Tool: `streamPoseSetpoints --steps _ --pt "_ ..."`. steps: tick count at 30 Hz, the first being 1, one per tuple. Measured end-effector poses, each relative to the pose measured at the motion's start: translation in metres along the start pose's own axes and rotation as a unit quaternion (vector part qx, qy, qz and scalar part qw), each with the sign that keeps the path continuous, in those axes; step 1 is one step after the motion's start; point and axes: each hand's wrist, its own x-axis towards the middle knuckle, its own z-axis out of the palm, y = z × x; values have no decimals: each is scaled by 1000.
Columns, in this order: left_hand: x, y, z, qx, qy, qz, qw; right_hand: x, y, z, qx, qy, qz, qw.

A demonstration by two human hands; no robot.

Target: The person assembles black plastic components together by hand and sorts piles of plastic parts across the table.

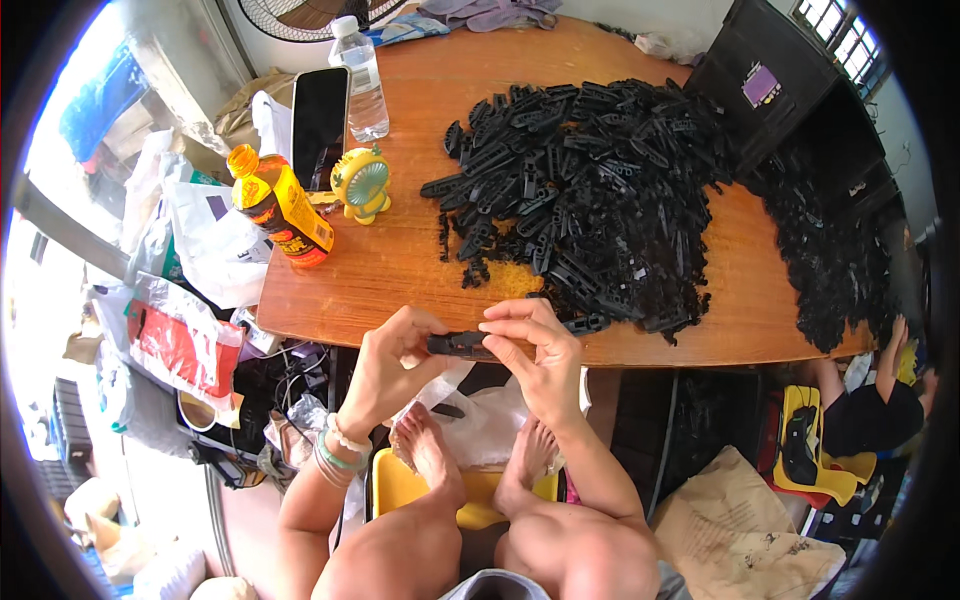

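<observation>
Between my two hands, just off the near edge of the wooden table (380, 290), is a small black plastic part (458, 344). My left hand (392, 365) pinches its left end, with bracelets on that wrist. Fingers of my right hand (540, 355) close on the part's right end, partly hiding it. Beyond my hands a large heap of similar black plastic parts (590, 180) covers the middle of the table. Below, a clear plastic bag (485, 425) hangs around my feet, over a yellow bin (480, 508).
At the table's left stand an orange-labelled bottle (290, 215), a propped phone (319, 125), a water bottle (362, 85) and a small yellow-green toy-like figure (361, 184). A black crate (770, 85) and another dark pile (830, 250) lie right. Another person (880, 400) sits far right.
</observation>
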Motion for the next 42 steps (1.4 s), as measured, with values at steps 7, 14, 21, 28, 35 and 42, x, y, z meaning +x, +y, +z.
streamPoseSetpoints --steps 7,14,21,28,35,42 --pt "-7 17 -2 -243 -33 -112 963 -6 -10 4 -123 22 -82 989" --pt "-10 16 9 -205 9 -89 975 -18 -16 5 -136 -3 -46 990" --pt "-10 15 14 -150 -68 -51 985 -29 -18 -22 -36 -87 186 978" --pt "15 -6 -35 131 -16 -41 990 -27 -12 -36 -127 -180 179 959" --pt "138 -32 -20 379 174 307 856 55 32 6 -403 -74 -86 908" --pt "153 -53 -16 417 75 246 872 50 39 27 -494 -65 -93 862"
